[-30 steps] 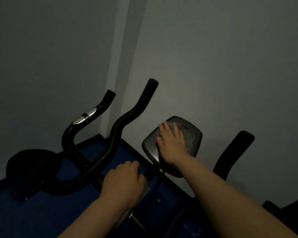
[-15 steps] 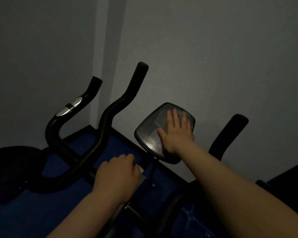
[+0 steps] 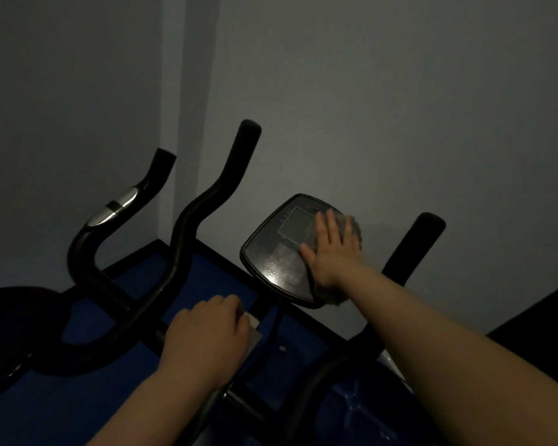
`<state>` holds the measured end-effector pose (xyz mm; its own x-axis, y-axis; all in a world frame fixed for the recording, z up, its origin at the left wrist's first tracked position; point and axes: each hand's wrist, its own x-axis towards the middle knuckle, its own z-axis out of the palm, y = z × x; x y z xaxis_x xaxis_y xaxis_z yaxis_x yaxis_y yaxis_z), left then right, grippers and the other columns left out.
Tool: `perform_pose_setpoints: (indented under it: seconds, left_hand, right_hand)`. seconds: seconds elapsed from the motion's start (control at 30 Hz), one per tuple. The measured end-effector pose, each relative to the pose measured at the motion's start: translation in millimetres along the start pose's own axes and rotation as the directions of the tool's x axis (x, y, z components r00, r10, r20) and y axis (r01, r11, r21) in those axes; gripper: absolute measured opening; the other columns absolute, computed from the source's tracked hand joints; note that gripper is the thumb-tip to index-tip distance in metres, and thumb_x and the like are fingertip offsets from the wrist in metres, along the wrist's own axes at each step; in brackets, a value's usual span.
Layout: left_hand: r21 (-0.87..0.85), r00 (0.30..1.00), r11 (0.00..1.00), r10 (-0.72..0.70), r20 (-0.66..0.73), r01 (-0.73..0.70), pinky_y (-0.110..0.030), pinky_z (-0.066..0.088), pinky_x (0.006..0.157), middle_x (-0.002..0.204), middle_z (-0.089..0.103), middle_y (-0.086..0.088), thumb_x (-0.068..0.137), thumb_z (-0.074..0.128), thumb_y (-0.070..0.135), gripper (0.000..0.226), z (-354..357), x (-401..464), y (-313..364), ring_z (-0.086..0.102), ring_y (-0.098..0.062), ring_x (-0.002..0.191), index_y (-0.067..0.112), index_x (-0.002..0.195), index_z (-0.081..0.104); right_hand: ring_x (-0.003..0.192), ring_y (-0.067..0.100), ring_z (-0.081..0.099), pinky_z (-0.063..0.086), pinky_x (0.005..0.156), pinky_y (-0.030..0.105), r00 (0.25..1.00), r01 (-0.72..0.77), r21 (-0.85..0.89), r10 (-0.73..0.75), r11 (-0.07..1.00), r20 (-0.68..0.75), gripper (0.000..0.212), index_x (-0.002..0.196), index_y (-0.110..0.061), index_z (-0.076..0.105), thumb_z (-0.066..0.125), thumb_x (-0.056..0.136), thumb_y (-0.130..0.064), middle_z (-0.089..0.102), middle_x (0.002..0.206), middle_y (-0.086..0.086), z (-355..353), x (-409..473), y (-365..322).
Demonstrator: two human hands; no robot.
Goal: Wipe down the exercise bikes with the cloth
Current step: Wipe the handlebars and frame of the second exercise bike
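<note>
The room is dim. A black exercise bike stands before me, its tilted console (image 3: pixel 282 255) showing a grey screen and damp streaks. My right hand (image 3: pixel 331 249) lies flat with straight fingers on the console's right side, pressing a grey cloth (image 3: pixel 351 228) that sticks out past the fingertips and under the wrist. My left hand (image 3: pixel 207 336) curls around the bike's centre bar below the console, next to a pale patch on the bar. The left handlebar (image 3: pixel 207 201) and right handlebar (image 3: pixel 413 243) rise on either side.
A second bike's handlebar (image 3: pixel 116 210) with a silver sensor band stands to the left, its dark body (image 3: pixel 16 320) below. Blue floor (image 3: pixel 203 278) meets the grey walls close behind. A dark block (image 3: pixel 541 313) sits at the right edge.
My right hand has slid the cloth from the console's middle to its right edge, uncovering the screen. My left hand kept its grip on the bar. The view shifted slightly.
</note>
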<state>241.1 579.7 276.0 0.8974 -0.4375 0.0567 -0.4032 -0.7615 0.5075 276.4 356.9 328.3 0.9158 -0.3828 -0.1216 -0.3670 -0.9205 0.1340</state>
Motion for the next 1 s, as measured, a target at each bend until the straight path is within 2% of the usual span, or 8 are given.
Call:
perform_pose_setpoints:
  seconds: [0.2,0.37,0.43,0.53,0.7,0.83,0.9,1.0]
  left_hand:
    - [0.002,1.0,1.0,-0.001,-0.012,0.001,-0.027,0.037,0.081,0.109,0.057,0.01,0.098,0.032,0.037,0.025,-0.6,0.0,1.5,0.054,-0.011,0.098,0.028,0.108,0.052]
    - [0.028,1.0,1.0,-0.01,0.023,0.009,-0.03,0.039,0.078,0.108,0.059,0.007,0.097,0.033,0.039,0.027,-4.9,-2.0,3.8,0.055,-0.014,0.096,0.027,0.108,0.054]
    - [0.016,0.999,1.0,-0.018,0.048,0.017,-0.032,0.041,0.083,0.113,0.06,0.007,0.097,0.033,0.039,0.029,-5.0,-2.1,3.5,0.056,-0.015,0.1,0.027,0.113,0.055]
    - [0.006,0.998,1.0,-0.024,0.056,0.024,-0.032,0.041,0.085,0.115,0.06,0.007,0.097,0.034,0.037,0.029,-7.6,-2.9,3.7,0.056,-0.015,0.103,0.027,0.115,0.055]
    - [-0.03,0.998,0.998,-0.053,0.046,0.054,-0.031,0.043,0.083,0.112,0.062,0.006,0.098,0.036,0.035,0.027,-7.2,-3.8,4.7,0.057,-0.014,0.099,0.025,0.112,0.056]
    - [-0.137,0.991,0.989,-0.064,-0.114,0.048,-0.032,0.047,0.073,0.1,0.061,0.005,0.097,0.039,0.028,0.023,-8.4,-10.8,5.5,0.057,-0.012,0.086,0.02,0.104,0.059]
    - [-0.171,0.977,0.985,-0.046,-0.209,0.009,-0.033,0.047,0.071,0.097,0.061,0.004,0.097,0.04,0.025,0.023,-10.6,-15.0,5.8,0.057,-0.012,0.083,0.019,0.105,0.061]
    - [-0.241,0.953,0.97,-0.055,-0.299,-0.019,-0.029,0.042,0.063,0.086,0.059,0.006,0.097,0.042,0.023,0.022,-13.0,-18.0,3.9,0.056,-0.01,0.072,0.021,0.106,0.061]
  right_hand:
    - [0.142,0.034,-0.021,-0.014,0.115,0.048,0.977,0.15,0.047,-0.141,0.988,-0.161,0.065,0.149,-0.019,-0.014,0.012,0.098,-0.051,-0.018,0.158,0.005,-11.9,41.4,-50.5]
    - [0.14,0.027,-0.029,-0.016,0.115,0.044,0.894,0.443,-0.035,-0.438,0.896,0.095,0.069,0.147,-0.022,-0.021,0.017,0.098,-0.053,-0.026,0.155,-0.001,20.9,-30.1,-62.2]
    - [0.139,0.026,-0.032,-0.015,0.114,0.042,0.906,0.4,-0.101,-0.376,0.911,0.192,0.072,0.145,-0.023,-0.026,0.02,0.098,-0.053,-0.031,0.153,-0.003,24.0,-51.0,-36.3]
    - [0.138,0.029,-0.032,-0.012,0.114,0.044,0.963,0.174,-0.159,-0.133,0.972,0.236,0.074,0.142,-0.02,-0.031,0.022,0.099,-0.05,-0.038,0.149,-0.001,14.6,-57.5,-9.2]
    - [0.138,0.034,-0.031,-0.017,0.112,0.048,0.999,-0.018,-0.037,0.019,0.999,0.028,0.071,0.144,-0.018,-0.028,0.013,0.098,-0.053,-0.035,0.151,0.005,9.4,-15.8,-18.8]
    - [0.139,0.035,-0.029,-0.018,0.112,0.049,0.997,-0.037,0.044,0.039,0.998,-0.063,0.069,0.146,-0.016,-0.023,0.014,0.099,-0.05,-0.031,0.153,0.008,2.6,11.3,-40.7]
    - [0.142,0.034,-0.022,-0.014,0.114,0.047,0.994,0.053,0.133,-0.039,0.99,-0.105,0.066,0.15,-0.017,-0.012,0.023,0.1,-0.043,-0.022,0.157,0.006,3.8,15.1,-54.7]
    - [0.144,0.027,0.016,0.012,0.117,0.034,0.939,0.309,0.39,-0.213,0.867,-0.271,0.05,0.143,-0.019,0.039,0.045,0.094,-0.01,0.023,0.156,0.005,13.2,-2.5,-78.0]
